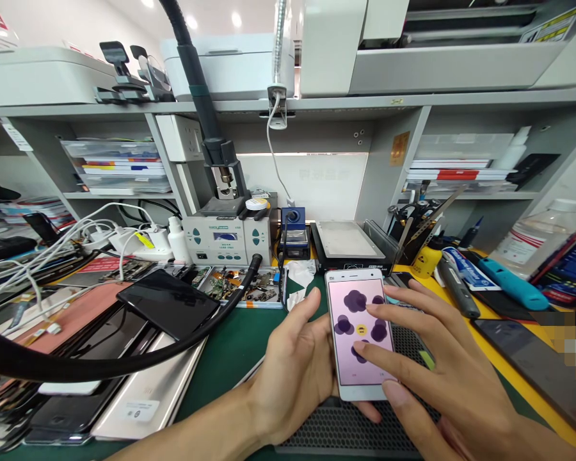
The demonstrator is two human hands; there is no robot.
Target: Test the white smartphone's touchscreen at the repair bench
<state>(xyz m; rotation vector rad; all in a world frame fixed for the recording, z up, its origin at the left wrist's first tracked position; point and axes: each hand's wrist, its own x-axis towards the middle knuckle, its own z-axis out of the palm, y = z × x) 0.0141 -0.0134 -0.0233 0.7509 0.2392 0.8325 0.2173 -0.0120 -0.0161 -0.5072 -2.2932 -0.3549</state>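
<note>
A gray shelving unit (317, 102) spanned the back of your workspace. In front of it, your tabletop (218, 358) had a green surface with a yellow strip on the right. Phones and phone panels lay in an overlapping pile (89, 307) at left; a dark perforated mat (336, 435) lay at the near center. At rear left of center stood a digital rework station (242, 246). Your right hand (456, 378) had its grip apart, two fingertips over the screen; I could not tell whether they touched it. Your left hand (297, 362) had its grip around the white Mi smartphone (344, 358), tilted up above the mat. Its pink screen showed dark purple blobs around a small yellow circle (361, 330).
</note>
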